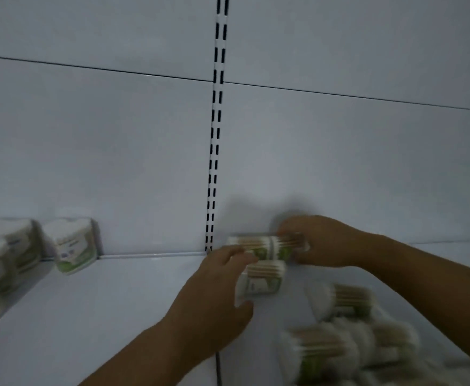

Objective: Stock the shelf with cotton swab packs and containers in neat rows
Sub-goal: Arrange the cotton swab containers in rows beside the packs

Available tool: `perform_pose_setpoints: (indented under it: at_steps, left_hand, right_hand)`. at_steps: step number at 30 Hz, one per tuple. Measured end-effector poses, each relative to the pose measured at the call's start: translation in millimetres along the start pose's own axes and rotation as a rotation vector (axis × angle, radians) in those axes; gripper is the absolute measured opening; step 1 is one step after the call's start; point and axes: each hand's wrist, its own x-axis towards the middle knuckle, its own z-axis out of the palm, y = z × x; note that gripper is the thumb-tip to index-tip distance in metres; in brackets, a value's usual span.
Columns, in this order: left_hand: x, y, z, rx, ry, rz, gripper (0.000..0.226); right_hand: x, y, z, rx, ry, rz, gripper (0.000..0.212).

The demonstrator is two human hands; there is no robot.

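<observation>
Two hands set cotton swab packs on a smooth white shelf (103,307).

At far left stand heart-shaped clear plastic containers (73,245) of white swabs, at least three, the outer ones too blurred to count. One slotted strip (214,162) runs up the back panel (89,149). The left hand (217,288) curls round the near pack (264,278), a round bundle of wooden sticks. The right hand (317,240) grips the rear pack (259,246), which lies by the panel. About four loose packs (339,300) lie blurred at right.

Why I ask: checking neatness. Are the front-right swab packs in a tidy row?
No, those swab packs lie jumbled on their sides.
</observation>
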Motion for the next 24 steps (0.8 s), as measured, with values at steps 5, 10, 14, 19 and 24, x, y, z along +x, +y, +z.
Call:
perform_pose_setpoints:
  at_steps: [5, 10, 14, 19, 24]
  left_hand:
    - [23, 1, 16, 0.277, -0.064, -0.080, 0.063]
    - [-5, -12, -24, -0.201, 0.093, -0.412, 0.048]
    - [-22, -16, -98, -0.033, -0.082, -0.485, 0.047]
    - [-21, -19, -213, 0.231, -0.104, -0.513, 0.055]
    - [-22, -45, -278, 0.295, 0.049, -0.516, 0.055]
  right_hand:
    - [-3, 12, 8, -0.082, 0.062, 0.028, 0.034]
    - [-26, 36, -41, 0.399, 0.003, 0.140, 0.069]
    - [-9, -15, -52, 0.734, 0.024, -0.050, 0.067]
    - [31, -130, -27, 0.685, 0.036, -0.221, 0.057]
    - [63, -222, 26, 0.662, 0.100, -0.328, 0.052]
